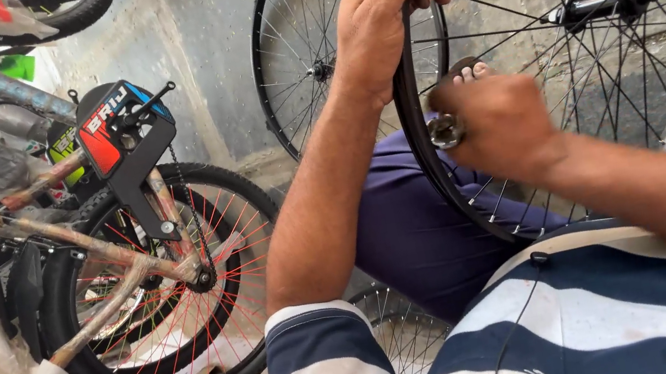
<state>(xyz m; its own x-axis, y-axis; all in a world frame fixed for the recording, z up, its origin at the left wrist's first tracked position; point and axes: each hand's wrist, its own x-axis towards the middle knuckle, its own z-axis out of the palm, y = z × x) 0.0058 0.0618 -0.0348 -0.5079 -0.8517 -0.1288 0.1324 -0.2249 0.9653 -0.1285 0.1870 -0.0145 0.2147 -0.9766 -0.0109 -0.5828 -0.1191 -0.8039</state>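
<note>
A bare black wheel rim (423, 153), spoked and with its hub axle (611, 3) fitted, is held upright at centre-right, over the person's lap. No tyre is mounted on it. The left hand (379, 10) is wrapped closed round the rim's top. The right hand (500, 125) is closed on a small metal spoke tool (445, 131), probably a nipple key, set against the rim's inner edge. Spoke adjustment appears underway, not finished. A wrapped bicycle (139, 276) stands far left; a second rim (301, 56) leans on the wall.

Rough grey concrete wall (216, 43), daylit
</note>
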